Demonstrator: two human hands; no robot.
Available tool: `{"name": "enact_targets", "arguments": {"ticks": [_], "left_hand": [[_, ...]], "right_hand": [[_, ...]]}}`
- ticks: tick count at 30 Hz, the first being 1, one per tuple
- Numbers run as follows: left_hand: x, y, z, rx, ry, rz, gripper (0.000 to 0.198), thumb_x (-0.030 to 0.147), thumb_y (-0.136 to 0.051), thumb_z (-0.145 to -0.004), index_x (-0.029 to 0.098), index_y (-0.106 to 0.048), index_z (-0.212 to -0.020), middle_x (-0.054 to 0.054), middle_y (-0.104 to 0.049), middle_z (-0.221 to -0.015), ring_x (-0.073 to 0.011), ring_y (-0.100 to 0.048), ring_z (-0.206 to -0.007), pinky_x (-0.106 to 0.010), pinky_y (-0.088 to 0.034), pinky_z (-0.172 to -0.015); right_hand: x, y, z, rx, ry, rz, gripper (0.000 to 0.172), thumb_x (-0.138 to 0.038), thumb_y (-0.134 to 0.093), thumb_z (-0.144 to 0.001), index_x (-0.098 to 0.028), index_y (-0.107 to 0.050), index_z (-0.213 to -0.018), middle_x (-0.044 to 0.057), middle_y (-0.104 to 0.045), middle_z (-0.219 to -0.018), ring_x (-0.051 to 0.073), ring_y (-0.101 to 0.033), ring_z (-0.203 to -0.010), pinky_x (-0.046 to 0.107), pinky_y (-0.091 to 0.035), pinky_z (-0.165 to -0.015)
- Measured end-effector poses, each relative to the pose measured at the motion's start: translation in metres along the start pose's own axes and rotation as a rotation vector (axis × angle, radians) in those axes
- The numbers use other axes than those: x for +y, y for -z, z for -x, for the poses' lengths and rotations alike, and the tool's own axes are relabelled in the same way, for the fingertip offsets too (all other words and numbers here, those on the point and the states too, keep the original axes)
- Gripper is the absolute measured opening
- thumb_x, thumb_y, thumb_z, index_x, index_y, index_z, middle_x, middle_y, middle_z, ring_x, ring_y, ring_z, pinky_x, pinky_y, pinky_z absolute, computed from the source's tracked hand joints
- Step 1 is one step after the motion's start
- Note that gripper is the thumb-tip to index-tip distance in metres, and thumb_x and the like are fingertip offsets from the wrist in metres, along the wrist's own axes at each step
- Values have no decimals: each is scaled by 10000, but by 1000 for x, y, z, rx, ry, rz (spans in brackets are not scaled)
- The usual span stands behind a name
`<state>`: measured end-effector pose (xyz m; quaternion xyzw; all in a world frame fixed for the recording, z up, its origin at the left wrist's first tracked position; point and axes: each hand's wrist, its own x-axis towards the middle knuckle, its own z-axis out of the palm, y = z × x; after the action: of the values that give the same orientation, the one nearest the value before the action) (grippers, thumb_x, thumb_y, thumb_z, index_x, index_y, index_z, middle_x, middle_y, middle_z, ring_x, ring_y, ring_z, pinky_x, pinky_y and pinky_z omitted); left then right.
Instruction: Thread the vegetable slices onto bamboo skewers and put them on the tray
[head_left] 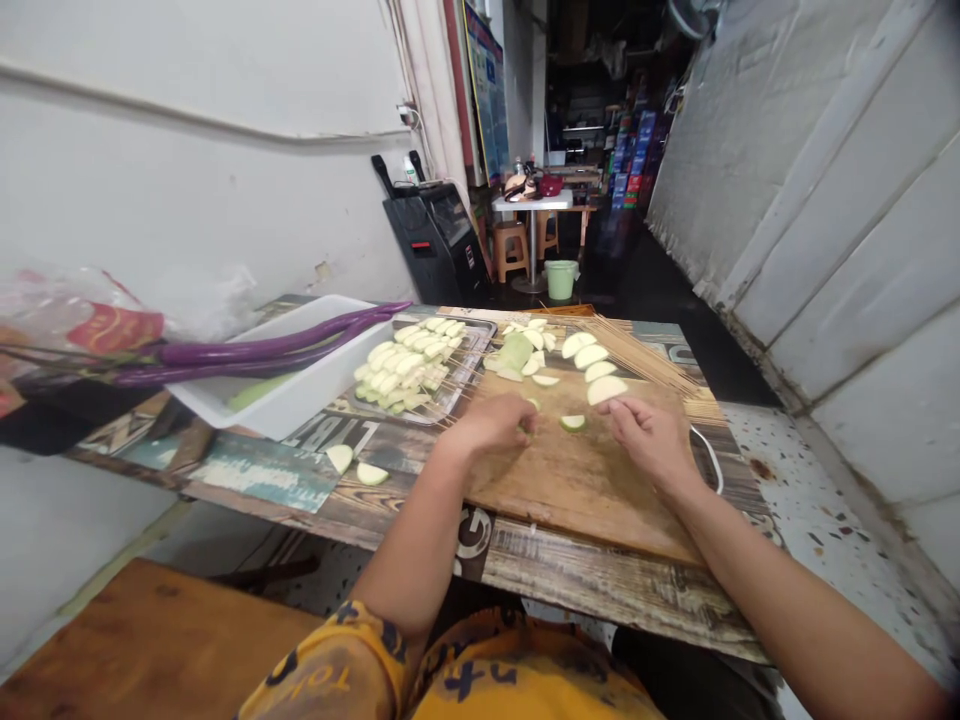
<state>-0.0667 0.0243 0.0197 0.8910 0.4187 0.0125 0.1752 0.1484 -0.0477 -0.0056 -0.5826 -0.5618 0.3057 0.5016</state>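
My left hand (496, 422) rests on the wooden cutting board (577, 480) with its fingers curled in a pinch; what they hold is hidden. My right hand (651, 435) lies on the board beside it, fingers bent, its tips next to a pale eggplant slice (606, 389). One small slice (572, 423) sits between the two hands. More cut slices (589, 354) lie farther back on the board. A pile of bamboo skewers (646, 362) fans out behind my right hand.
A metal tray (475, 371) holds skewered slices (409, 365). A white tub (292, 398) carries long purple eggplants (270, 350). Two loose slices (354, 465) lie on the table. A plastic bag (82, 320) is at far left; a green bucket (560, 279) and stools stand beyond.
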Motion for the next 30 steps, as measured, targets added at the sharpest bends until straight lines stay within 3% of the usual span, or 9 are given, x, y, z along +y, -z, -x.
{"name": "enact_targets", "arguments": {"ticks": [4, 9, 14, 17, 19, 21, 25, 27, 30], "left_hand": [[15, 1, 1, 50, 97, -50, 225, 259, -643, -632, 176, -637, -841, -81, -631, -860, -199, -577, -799, -254, -420, -700], [29, -2, 4, 75, 84, -147, 233, 93, -554, -629, 135, -640, -842, -141, -634, -874, -239, -587, -826, -296, -433, -745], [23, -11, -4, 197, 65, -69, 254, 90, -500, -651, 104, -665, -844, -173, -648, -880, -270, -594, -852, -343, -432, -790], [14, -12, -10, 248, 39, 69, 288, 112, -483, -681, 141, -692, -876, -129, -676, -914, -250, -600, -884, -331, -432, -810], [8, -12, -13, 333, 19, 202, 278, 138, -490, -708, 163, -699, -889, -106, -685, -929, -238, -602, -898, -330, -430, -827], [4, -11, -15, 503, 53, 377, 248, 177, -518, -732, 179, -699, -902, -90, -689, -923, -221, -607, -895, -327, -429, -846], [3, -5, -19, 880, 152, 933, 278, 250, -632, -699, 170, -671, -963, -73, -685, -913, -179, -629, -840, -305, -464, -820], [6, 0, -19, 946, 150, 1279, 295, 244, -672, -672, 143, -655, -948, -68, -684, -891, -157, -636, -807, -298, -479, -806], [8, 9, -17, 926, 163, 1687, 239, 187, -690, -663, 113, -627, -881, -55, -683, -804, -123, -643, -746, -286, -487, -811]], "right_hand": [[-2, -1, 0, 5, 18, -13, 340, -427, -475, -809, -124, -628, -808, -51, -360, -458, 76, -310, -412, 205, -205, -399], [-2, 0, 0, -2, 37, -4, 352, -438, -469, -807, -123, -626, -810, -53, -364, -454, 73, -303, -400, 204, -212, -391], [1, 0, 0, 2, 46, 7, 345, -445, -482, -809, -136, -633, -813, -50, -383, -461, 78, -333, -413, 205, -232, -400], [-1, 1, 1, -97, -18, -124, 340, -462, -505, -798, -141, -615, -817, -68, -347, -436, 67, -286, -379, 197, -203, -370], [-4, 4, 2, -234, -112, -273, 331, -476, -499, -803, -156, -583, -827, -93, -290, -411, 58, -209, -345, 193, -164, -339], [-6, 6, 2, -319, -147, -353, 324, -482, -481, -818, -168, -558, -834, -106, -258, -403, 55, -163, -336, 190, -135, -330], [-9, 7, 3, -296, 33, -149, 345, -481, -480, -824, -154, -587, -826, -66, -358, -443, 69, -280, -392, 196, -207, -389], [-11, 4, 6, -318, 124, -25, 349, -476, -478, -821, -156, -616, -808, -43, -395, -475, 86, -337, -436, 211, -257, -429], [-13, -2, 11, -383, 178, 58, 339, -451, -451, -837, -168, -636, -811, -35, -389, -491, 99, -343, -449, 226, -271, -442]]}}
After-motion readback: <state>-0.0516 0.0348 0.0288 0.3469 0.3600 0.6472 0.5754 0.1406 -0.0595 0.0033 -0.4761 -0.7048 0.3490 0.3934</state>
